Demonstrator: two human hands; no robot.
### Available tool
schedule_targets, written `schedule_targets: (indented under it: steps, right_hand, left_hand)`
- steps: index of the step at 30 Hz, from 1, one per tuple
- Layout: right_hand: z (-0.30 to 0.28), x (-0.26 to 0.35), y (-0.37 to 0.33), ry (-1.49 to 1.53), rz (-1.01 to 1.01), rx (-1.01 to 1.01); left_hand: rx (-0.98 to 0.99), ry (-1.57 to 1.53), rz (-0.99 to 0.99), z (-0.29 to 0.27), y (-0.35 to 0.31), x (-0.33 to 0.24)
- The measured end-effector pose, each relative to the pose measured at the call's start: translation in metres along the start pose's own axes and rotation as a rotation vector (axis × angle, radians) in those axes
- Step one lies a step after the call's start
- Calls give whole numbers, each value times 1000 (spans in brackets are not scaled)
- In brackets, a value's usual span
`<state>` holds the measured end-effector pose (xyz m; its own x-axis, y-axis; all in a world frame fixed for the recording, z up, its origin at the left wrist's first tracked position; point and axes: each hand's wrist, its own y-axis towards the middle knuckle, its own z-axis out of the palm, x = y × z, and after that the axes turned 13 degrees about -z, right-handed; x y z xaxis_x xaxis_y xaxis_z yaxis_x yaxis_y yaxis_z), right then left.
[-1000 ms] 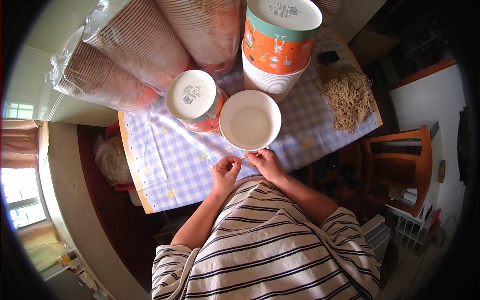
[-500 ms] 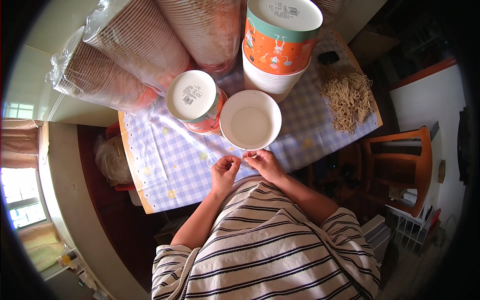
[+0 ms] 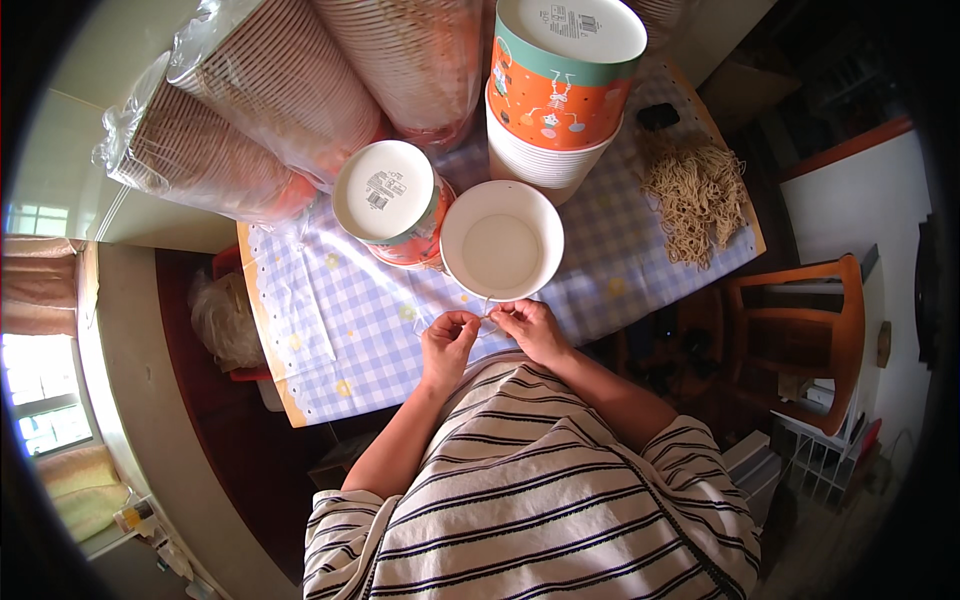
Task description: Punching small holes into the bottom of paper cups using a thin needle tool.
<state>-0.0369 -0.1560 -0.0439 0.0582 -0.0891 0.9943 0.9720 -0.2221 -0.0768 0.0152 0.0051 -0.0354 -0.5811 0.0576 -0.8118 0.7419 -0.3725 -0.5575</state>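
Left hand [image 3: 449, 341] and right hand [image 3: 529, 331] pinch one thin cord [image 3: 486, 313] by the near rim of one white bucket [image 3: 502, 243], mouth up, axis roughly upright; between them it seemingly runs left to right. Three bagged stacks [image 3: 285, 85] sit far left.

Two hands [image 3: 451, 343], one open tub [image 3: 500, 250]; two loose stacks [image 3: 555, 110] (upturned)

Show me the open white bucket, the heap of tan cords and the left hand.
Open white bucket [image 3: 500, 250]: head view, on its inside bottom.
Heap of tan cords [image 3: 694, 200]: head view, mid-heap.
Left hand [image 3: 449, 338]: head view, middle of the hand.
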Motion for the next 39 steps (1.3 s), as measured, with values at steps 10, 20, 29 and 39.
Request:
schedule_targets:
  steps: [10,20,29,39]
  right_hand:
    - [1,4,0,110,-17,11]
    - [0,3,0,85,38,12]
    - [1,3,-1,78,27,-11]
    - [0,2,0,89,40,29]
  left_hand:
    - [15,286,102,11,-6,-12]
    - [-130,495,292,13,-4,-15]
    - [-192,532,308,11,-5,-15]
    - [-140,512,333,13,-8,-17]
